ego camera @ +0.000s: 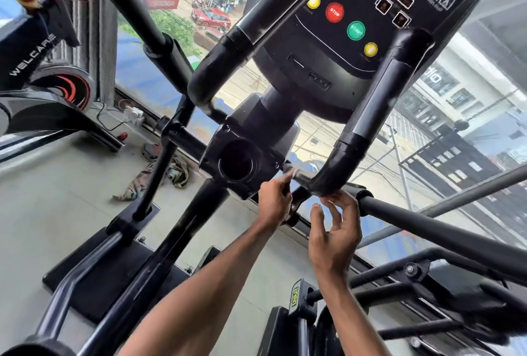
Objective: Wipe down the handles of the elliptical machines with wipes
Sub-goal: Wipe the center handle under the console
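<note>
Head view: your left hand (pixel 274 203) pinches a pale wipe (pixel 291 171) against the handle (pixel 338 166). Just right of it, your right hand (pixel 335 231) is raised, fingers loosely curled, holding nothing.

At lower centre, the left hand (pixel 273 203) pinched a pale wipe (pixel 290 172) against the inner end of the black curved handle (pixel 368 119). Just right of it, the right hand (pixel 335 237), its fingers loosely curled, touched the handle's bend from below. The console (pixel 319 50) filled the upper right.
</note>
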Tool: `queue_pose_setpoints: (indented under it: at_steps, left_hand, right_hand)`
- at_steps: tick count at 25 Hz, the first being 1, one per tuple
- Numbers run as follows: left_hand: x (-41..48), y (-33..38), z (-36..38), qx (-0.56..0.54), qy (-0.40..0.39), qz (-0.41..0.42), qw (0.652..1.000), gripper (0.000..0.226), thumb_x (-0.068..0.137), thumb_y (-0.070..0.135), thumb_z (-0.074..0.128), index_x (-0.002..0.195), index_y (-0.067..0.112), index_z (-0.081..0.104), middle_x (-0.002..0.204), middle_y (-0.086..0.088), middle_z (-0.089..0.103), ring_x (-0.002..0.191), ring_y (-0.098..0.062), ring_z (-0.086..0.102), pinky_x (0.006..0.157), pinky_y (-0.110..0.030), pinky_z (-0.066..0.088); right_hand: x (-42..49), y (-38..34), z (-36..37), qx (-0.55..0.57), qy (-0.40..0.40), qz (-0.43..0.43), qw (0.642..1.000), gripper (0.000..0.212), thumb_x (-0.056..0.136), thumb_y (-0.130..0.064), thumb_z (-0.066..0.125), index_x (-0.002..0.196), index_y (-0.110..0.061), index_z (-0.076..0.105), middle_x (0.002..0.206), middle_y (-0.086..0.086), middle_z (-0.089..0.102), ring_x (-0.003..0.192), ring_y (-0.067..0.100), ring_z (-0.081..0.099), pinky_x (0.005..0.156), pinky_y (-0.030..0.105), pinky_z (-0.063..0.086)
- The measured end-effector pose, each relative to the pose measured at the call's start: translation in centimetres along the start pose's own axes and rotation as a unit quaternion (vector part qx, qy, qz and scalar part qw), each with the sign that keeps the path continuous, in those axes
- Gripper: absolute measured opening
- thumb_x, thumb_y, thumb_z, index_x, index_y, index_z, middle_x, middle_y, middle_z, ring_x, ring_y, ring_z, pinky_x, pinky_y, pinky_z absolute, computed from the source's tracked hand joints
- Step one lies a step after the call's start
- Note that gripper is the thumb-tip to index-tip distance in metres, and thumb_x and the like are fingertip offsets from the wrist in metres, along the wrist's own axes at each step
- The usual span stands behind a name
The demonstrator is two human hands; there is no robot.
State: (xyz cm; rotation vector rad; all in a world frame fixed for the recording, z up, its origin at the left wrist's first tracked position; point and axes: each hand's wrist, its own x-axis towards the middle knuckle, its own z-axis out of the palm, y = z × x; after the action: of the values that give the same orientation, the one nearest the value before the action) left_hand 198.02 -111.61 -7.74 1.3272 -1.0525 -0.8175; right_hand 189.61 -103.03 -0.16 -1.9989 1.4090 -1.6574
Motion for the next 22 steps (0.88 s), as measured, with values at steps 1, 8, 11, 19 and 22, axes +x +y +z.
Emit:
queue_pose_setpoints:
  at_steps: [1,8,11,19,22]
  left_hand:
    - [0.3,-0.1,0.2,0.008,0.007,-0.010,1.000,0.060,0.089,-0.011,0.054,0.134,0.026,0.068,0.085,-0.003,0.077,0.071,-0.016,0.068,0.064,-0.020,0.043]
    - [-1.7,0.1,0.6,-0.077,0.098,0.099,0.987,0.054,0.090,-0.012,0.061,0.135,0.017,0.068,0.101,-0.006,0.077,0.083,0.011,0.067,0.071,-0.003,0.042]
    - [0.3,-1.1,1.5,0.018,0.086,0.086,0.992,0.069,0.078,-0.018,0.057,0.135,0.018,0.067,0.116,-0.001,0.077,0.100,-0.015,0.075,0.086,-0.015,0.053]
    - [-1.5,1.6,-0.9,-0.098,0.084,0.073,0.989,0.054,0.088,-0.007,0.057,0.126,0.027,0.072,0.105,0.001,0.080,0.095,-0.011,0.075,0.083,-0.024,0.059]
    - [-4.3,4.5,-3.0,-0.226,0.064,0.146,0.961,0.052,0.085,-0.021,0.049,0.122,0.004,0.074,0.118,-0.006,0.077,0.109,-0.011,0.073,0.089,-0.019,0.056]
  right_hand:
    - [0.1,0.1,0.0,0.001,-0.004,-0.004,1.000,0.029,0.086,0.001,0.062,0.114,-0.002,0.064,0.112,0.003,0.067,0.105,0.018,0.065,0.093,0.050,0.058]
    - [0.2,0.5,-0.1,0.024,-0.015,-0.002,1.000,0.026,0.088,0.002,0.060,0.113,-0.005,0.064,0.113,-0.004,0.066,0.107,0.020,0.065,0.095,0.043,0.056]
    - [0.3,0.4,-0.2,0.034,-0.018,-0.002,0.999,0.027,0.087,0.002,0.061,0.112,-0.009,0.064,0.111,-0.011,0.066,0.105,0.018,0.065,0.095,0.039,0.056]
    - [0.5,0.5,-0.5,0.030,-0.025,-0.007,0.999,0.026,0.088,0.002,0.061,0.112,-0.007,0.065,0.111,-0.011,0.067,0.106,0.017,0.065,0.094,0.039,0.056]
    - [0.2,0.4,-0.4,0.037,-0.025,-0.001,0.999,0.028,0.088,0.001,0.061,0.114,-0.010,0.064,0.112,-0.013,0.066,0.107,0.019,0.065,0.095,0.040,0.055]
